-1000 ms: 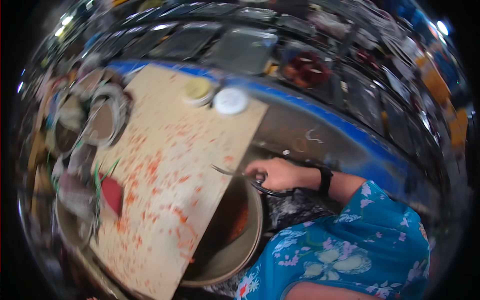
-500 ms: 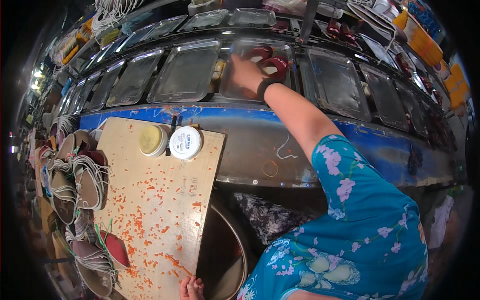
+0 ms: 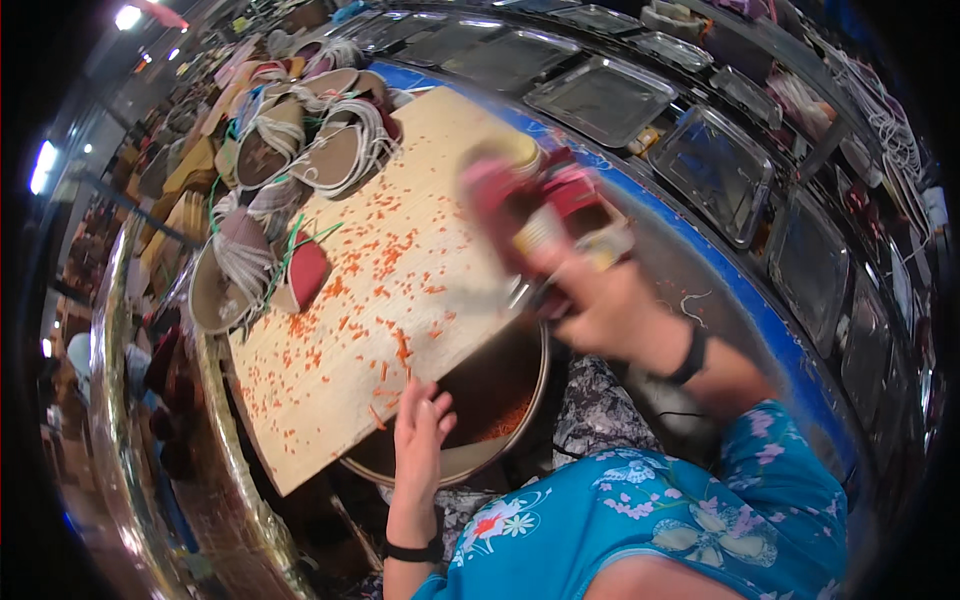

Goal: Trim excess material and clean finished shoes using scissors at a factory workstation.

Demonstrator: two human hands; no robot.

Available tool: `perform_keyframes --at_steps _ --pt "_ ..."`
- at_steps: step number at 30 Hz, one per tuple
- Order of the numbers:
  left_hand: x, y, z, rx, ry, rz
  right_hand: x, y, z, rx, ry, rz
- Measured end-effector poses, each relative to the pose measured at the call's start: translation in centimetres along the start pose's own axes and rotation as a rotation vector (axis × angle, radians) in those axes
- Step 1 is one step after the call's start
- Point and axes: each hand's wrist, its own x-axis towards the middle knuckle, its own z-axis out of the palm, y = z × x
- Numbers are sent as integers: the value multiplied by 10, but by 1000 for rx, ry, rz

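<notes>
My right hand [image 3: 610, 305] grips a pair of red shoes [image 3: 578, 195] with pale insides and holds them above the right edge of a wooden board [image 3: 380, 370]. Motion blurs the shoes, and they hide part of the board's far end. My left hand [image 3: 422, 425] is raised at the board's near edge, its fingers apart and nothing gripped. Small orange scraps [image 3: 385, 250] are strewn over the board, with longer strips [image 3: 402, 347] just beyond my left fingertips. Below the board's edge sits a round tub [image 3: 546, 375] with orange bits inside.
Uppers with white laces [image 3: 345, 150] are piled along the board's left side, beside a red upper [image 3: 308, 275]. Metal trays [image 3: 605, 100] line a rack beyond a blue-edged bench [image 3: 690, 225]. Shiny wrapped rails [image 3: 235, 430] run at the lower left.
My right hand has brought the red shoes from a metal tray back over the board. My left hand has opened and come further into view. The head view has swung leftward.
</notes>
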Motion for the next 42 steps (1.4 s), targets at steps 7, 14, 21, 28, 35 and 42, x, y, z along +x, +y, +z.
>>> perform_keyframes --at_steps 7,14,21,28,35,42 --pt "-17 -45 -98 142 361 273 -71 -149 126 644 -475 -441" --pt "-49 -14 -86 936 404 225 -112 -150 140 829 -583 -294" --pt "-20 -38 -80 1385 488 278 -91 -116 105 947 -347 231" --pt "-71 -46 -161 -356 146 -33 -84 -67 81 1162 -785 919" --pt "-111 -25 -119 -351 143 -46 -53 -111 89 653 -628 211" --pt "-121 -27 -117 -229 47 -15 -51 -122 108 525 -520 122"
